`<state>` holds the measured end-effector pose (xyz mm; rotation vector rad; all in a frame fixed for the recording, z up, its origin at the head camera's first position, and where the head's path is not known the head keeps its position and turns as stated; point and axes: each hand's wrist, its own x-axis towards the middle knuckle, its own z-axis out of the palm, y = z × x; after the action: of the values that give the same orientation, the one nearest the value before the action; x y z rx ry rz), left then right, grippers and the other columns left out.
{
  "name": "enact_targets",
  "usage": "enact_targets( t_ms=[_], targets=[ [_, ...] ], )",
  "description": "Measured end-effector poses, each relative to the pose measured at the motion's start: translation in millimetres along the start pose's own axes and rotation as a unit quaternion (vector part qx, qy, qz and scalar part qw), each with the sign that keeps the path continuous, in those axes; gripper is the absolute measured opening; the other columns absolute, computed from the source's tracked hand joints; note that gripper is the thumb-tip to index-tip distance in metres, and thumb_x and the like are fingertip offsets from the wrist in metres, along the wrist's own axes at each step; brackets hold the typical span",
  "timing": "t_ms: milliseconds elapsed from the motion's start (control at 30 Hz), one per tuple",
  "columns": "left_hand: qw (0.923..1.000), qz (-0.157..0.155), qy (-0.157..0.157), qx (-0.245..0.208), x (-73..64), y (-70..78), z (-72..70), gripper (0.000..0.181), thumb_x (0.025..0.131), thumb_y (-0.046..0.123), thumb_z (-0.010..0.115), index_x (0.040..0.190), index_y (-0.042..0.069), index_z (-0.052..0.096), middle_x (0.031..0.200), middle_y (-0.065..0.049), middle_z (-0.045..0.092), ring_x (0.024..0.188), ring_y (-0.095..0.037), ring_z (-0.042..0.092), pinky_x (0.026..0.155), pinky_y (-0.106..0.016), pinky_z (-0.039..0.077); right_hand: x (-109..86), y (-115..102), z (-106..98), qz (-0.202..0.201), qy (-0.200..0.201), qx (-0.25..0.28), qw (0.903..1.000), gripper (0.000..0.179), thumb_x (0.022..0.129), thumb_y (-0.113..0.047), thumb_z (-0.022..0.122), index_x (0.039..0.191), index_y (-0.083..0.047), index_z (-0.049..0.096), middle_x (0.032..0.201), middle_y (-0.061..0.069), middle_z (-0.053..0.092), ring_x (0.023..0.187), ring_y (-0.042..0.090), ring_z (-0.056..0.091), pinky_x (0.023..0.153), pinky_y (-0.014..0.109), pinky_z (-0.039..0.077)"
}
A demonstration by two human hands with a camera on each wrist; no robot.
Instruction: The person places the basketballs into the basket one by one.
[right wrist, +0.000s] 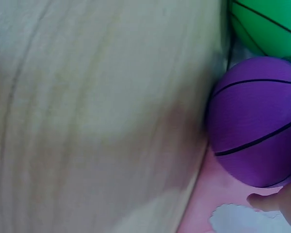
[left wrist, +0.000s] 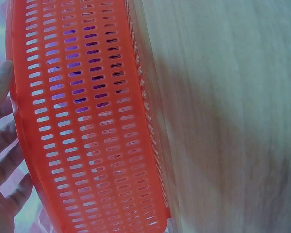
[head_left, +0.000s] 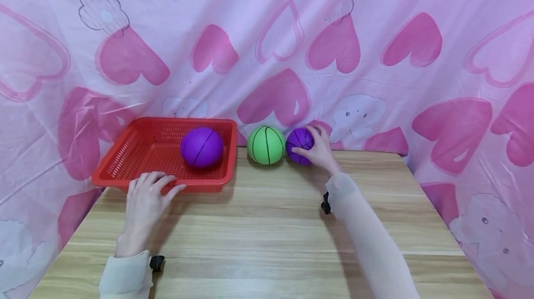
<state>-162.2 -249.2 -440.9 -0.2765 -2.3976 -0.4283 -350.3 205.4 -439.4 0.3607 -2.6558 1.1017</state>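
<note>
A red slotted plastic basket [head_left: 167, 183] is at the back left of the table, with a purple ball [head_left: 202, 147] inside on its right. My left hand [head_left: 146, 199] rests on the basket's front rim, fingers bent over the edge and spread apart. Along the outer rim [left wrist: 17, 102] those fingers also show in the left wrist view. At the table's back edge, my right hand [head_left: 319, 148] holds a smaller purple ball [head_left: 297, 140] marked with black lines. Its thumb lies across the front, other fingers over the right side. One fingertip [right wrist: 262, 201] shows beside that ball.
A green ball [head_left: 267, 146] with black lines sits between the basket and the smaller purple ball, close beside the latter. Pink heart-patterned cloth [head_left: 275, 58] hangs behind the wooden table [head_left: 258, 234]. Both forearms reach in from the front.
</note>
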Motion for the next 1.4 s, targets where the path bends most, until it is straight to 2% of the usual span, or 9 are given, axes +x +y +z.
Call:
enact_targets(
  t_ms=[133,267,500,733,967,1100,1200,1267,1400],
  targets=[
    [1.0000,-0.002,0.000,0.000,-1.2,-0.4,0.2,0.039,0.073,0.028,0.086,0.102,0.005,0.074,0.100,-0.017,0.065,0.098,-0.036,0.053,0.080,-0.049,0.035,-1.5,9,5,0.013,0.008,0.012,0.9998,0.097,0.070,-0.044,0.088,0.149,-0.020,0.038,0.153,0.017,0.017,0.133,0.042,0.031,0.102,0.060,0.034],
    [1.0000,0.000,0.007,-0.001,-1.3,-0.9,0.3,0.039,0.071,0.027,0.088,0.100,0.005,0.074,0.099,-0.017,0.065,0.096,-0.037,0.054,0.078,-0.049,0.035,-2.7,14,7,0.029,0.009,0.047,0.9985,0.102,0.070,-0.046,0.087,0.152,-0.023,0.032,0.153,0.015,0.017,0.128,0.043,0.039,0.102,0.058,0.037],
    [0.9997,0.012,0.022,-0.006,0.3,-1.0,-0.7,0.039,0.068,0.025,0.089,0.099,0.005,0.075,0.097,-0.017,0.065,0.095,-0.037,0.054,0.077,-0.048,0.035,-5.0,20,6,0.061,-0.001,0.093,0.9938,0.109,0.072,-0.047,0.085,0.156,-0.025,0.020,0.151,0.019,0.020,0.126,0.045,0.041,0.101,0.058,0.038],
    [0.9999,0.005,0.009,0.000,0.2,-0.9,-1.0,0.039,0.071,0.025,0.087,0.101,0.004,0.074,0.099,-0.017,0.065,0.096,-0.037,0.054,0.078,-0.048,0.035,-5.7,22,9,0.074,0.011,0.149,0.9859,0.099,0.075,-0.033,0.086,0.152,-0.018,0.026,0.144,0.018,0.032,0.127,0.038,0.042,0.102,0.053,0.038],
    [1.0000,0.002,0.008,-0.001,-1.0,-0.4,0.5,0.041,0.069,0.025,0.089,0.100,0.004,0.074,0.098,-0.017,0.065,0.095,-0.037,0.054,0.078,-0.048,0.035,-6.6,27,8,0.102,0.036,0.231,0.9669,0.095,0.076,-0.025,0.086,0.151,-0.016,0.028,0.145,0.017,0.036,0.130,0.036,0.041,0.105,0.052,0.035],
    [0.9999,0.005,0.012,0.000,-0.1,-0.3,1.1,0.040,0.070,0.027,0.088,0.100,0.005,0.074,0.098,-0.016,0.065,0.095,-0.036,0.054,0.077,-0.048,0.035,-7.4,29,8,0.125,0.054,0.298,0.9448,0.091,0.078,-0.019,0.084,0.151,-0.015,0.029,0.147,0.017,0.035,0.133,0.037,0.039,0.106,0.051,0.033],
    [0.9998,0.010,0.016,-0.002,0.8,-0.1,1.0,0.039,0.069,0.026,0.088,0.099,0.005,0.075,0.097,-0.016,0.065,0.095,-0.036,0.054,0.077,-0.048,0.035,-8.2,30,8,0.145,0.067,0.329,0.9306,0.091,0.079,-0.018,0.083,0.152,-0.016,0.028,0.148,0.017,0.034,0.134,0.036,0.038,0.107,0.050,0.032],
    [0.9998,0.012,0.018,-0.002,1.1,-0.1,1.1,0.039,0.069,0.026,0.088,0.099,0.004,0.075,0.097,-0.016,0.065,0.094,-0.036,0.054,0.077,-0.048,0.035,-7.6,31,8,0.152,0.059,0.316,0.9346,0.096,0.079,-0.020,0.083,0.154,-0.016,0.024,0.150,0.018,0.031,0.134,0.035,0.037,0.108,0.049,0.031],
    [0.9998,0.012,0.018,-0.002,1.0,0.1,1.0,0.039,0.069,0.026,0.088,0.099,0.004,0.075,0.097,-0.017,0.065,0.094,-0.036,0.054,0.076,-0.048,0.036,-4.7,31,8,0.138,0.037,0.262,0.9546,0.104,0.076,-0.030,0.086,0.155,-0.018,0.020,0.149,0.020,0.031,0.134,0.037,0.037,0.108,0.049,0.032]
  ],
)
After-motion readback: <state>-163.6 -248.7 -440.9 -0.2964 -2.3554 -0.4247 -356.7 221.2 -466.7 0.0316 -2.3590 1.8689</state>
